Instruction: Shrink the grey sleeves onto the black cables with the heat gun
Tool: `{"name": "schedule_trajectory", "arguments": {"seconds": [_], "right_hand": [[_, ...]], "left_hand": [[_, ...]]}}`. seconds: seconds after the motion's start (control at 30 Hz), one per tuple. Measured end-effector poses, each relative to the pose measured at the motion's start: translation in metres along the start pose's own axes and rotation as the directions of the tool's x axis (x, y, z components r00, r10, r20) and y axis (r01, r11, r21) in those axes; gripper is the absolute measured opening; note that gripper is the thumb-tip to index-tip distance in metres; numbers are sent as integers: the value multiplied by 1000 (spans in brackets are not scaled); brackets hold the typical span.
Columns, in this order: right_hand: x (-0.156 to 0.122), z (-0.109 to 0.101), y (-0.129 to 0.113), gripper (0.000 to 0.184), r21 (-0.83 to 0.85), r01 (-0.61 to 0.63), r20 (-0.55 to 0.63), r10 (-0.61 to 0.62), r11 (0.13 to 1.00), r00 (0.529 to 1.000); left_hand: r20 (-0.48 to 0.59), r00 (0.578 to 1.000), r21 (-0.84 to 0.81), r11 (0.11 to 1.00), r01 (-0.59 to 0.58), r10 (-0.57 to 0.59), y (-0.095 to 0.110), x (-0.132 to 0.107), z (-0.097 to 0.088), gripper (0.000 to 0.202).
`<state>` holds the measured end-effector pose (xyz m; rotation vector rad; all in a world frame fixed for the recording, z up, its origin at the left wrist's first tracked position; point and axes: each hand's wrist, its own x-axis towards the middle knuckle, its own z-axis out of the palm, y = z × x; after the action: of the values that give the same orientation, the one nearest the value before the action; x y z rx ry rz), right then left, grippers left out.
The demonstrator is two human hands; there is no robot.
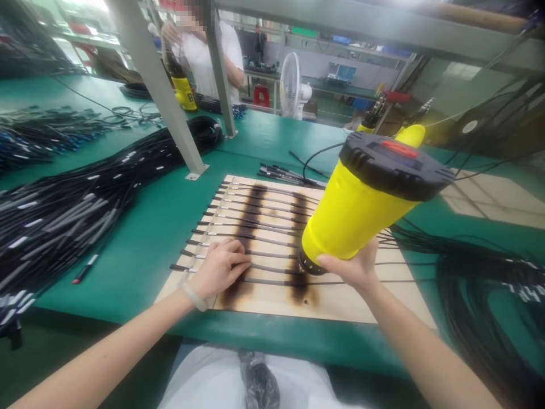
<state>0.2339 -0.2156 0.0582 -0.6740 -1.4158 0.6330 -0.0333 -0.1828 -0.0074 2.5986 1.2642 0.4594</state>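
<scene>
A yellow heat gun (353, 210) with a black end cap is in my right hand (355, 267). Its dark nozzle (311, 264) points down, close over the cables near a scorched strip. Below it lies a wooden board (268, 298) with two burnt bands, carrying a row of black cables (272, 254) with grey sleeves, side by side. My left hand (223, 264) rests over the row's near left part, thumb and fingers closed at one cable (261, 267). The palm hides some of the cables beneath it.
Large cable bundles (63, 216) cover the table's left side; coiled cables (472, 289) lie at right. Metal posts (164, 91) stand behind the board. Across the table, a person (232, 57) is near another yellow heat gun (184, 94). A white fan (292, 85) stands beyond.
</scene>
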Motion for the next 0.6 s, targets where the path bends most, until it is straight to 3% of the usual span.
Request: {"name": "schedule_trajectory", "arguments": {"seconds": [0.33,0.5,0.6], "right_hand": [[2,1,-1,47,-38,20,-8,-20,999,1000],[2,3,-3,35,-49,40,32,-39,998,999],[3,7,-3,37,-56,36,17,-35,998,999]], "left_hand": [[31,999,5,1000,9,-10,0,0,-1,22],[38,999,10,1000,8,-9,1,0,1,24],[49,999,17,1000,7,-8,1,1,3,24]]}}
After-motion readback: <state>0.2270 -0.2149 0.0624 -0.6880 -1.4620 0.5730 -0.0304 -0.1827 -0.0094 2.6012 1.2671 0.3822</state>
